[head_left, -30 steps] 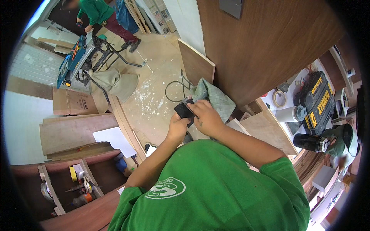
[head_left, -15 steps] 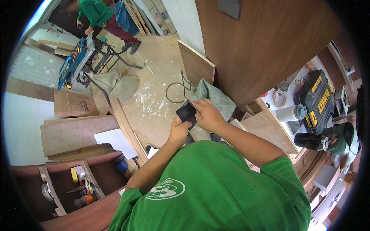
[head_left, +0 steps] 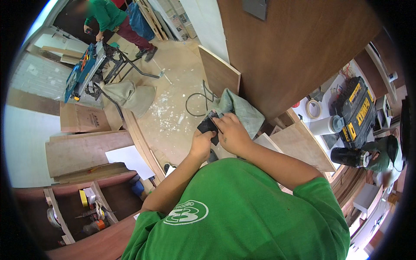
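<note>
I log: left hand [head_left: 202, 145] and right hand [head_left: 229, 135] both pinch the black sheet [head_left: 207, 126], which sticks out toward 11 o'clock.

The floor [head_left: 173, 108] is pale concrete, dusted with white specks. On it, taking the saw stand [head_left: 125, 65] as landmark: a tan sack [head_left: 130, 95] lies just beside its legs, a black cable loop [head_left: 197, 102] lies further toward the brown wall, a grey-green bag [head_left: 240, 110] beyond that, and a white sheet [head_left: 128, 158] sits well below
</note>
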A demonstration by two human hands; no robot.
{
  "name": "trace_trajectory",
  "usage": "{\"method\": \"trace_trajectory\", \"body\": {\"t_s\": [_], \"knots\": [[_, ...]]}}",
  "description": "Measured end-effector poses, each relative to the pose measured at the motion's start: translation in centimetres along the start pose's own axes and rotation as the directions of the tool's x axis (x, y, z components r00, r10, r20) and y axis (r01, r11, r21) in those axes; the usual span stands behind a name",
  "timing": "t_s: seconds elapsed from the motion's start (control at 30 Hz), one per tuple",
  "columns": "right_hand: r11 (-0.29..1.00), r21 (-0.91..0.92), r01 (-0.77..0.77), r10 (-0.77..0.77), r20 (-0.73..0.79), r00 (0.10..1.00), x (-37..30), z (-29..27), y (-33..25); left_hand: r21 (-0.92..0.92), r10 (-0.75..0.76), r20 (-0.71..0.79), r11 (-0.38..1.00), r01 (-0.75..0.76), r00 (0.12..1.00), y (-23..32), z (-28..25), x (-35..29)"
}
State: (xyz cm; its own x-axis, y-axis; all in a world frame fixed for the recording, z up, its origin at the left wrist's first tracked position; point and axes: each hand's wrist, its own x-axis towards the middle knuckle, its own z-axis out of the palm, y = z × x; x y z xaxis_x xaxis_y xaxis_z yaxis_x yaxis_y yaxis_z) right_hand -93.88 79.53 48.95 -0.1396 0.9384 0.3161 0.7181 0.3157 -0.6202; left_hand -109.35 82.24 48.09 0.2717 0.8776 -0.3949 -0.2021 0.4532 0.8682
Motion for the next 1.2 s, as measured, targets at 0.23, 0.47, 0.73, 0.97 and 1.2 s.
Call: {"method": "trace_trajectory", "body": {"t_s": [0.23, 0.47, 0.73, 0.97, 1.2], "knots": [[0.977, 0.132, -0.167, 0.161, 0.055, 0.985, 0.6, 0.6, 1.8, 0.046, -0.017, 0.01, 0.999, 0.017, 1.0, -0.6, 0.4, -0.2], [0.984, 0.098, -0.152, 0.149, 0.031, 0.988, 0.6, 1.2, 2.8, 0.031, -0.016, 0.039, 0.999, 0.015, 0.999, -1.5, -0.2, 0.4], [0.978, 0.093, -0.186, 0.185, 0.021, 0.983, 0.8, 1.5, 3.4, -0.03, -0.028, 0.058, 0.999, 0.029, 0.998, -1.9, 0.0, 1.2], [0.97, 0.085, -0.228, 0.226, 0.026, 0.974, 1.1, 1.7, 3.6, -0.051, -0.054, 0.074, 0.997, 0.058, 0.996, -2.1, 0.0, 1.9], [0.981, 0.035, -0.189, 0.188, 0.01, 0.982, 0.6, 1.7, 3.2, -0.063, -0.069, 0.039, 0.995, 0.072, 0.997, -1.6, 0.9, 2.6]]}}
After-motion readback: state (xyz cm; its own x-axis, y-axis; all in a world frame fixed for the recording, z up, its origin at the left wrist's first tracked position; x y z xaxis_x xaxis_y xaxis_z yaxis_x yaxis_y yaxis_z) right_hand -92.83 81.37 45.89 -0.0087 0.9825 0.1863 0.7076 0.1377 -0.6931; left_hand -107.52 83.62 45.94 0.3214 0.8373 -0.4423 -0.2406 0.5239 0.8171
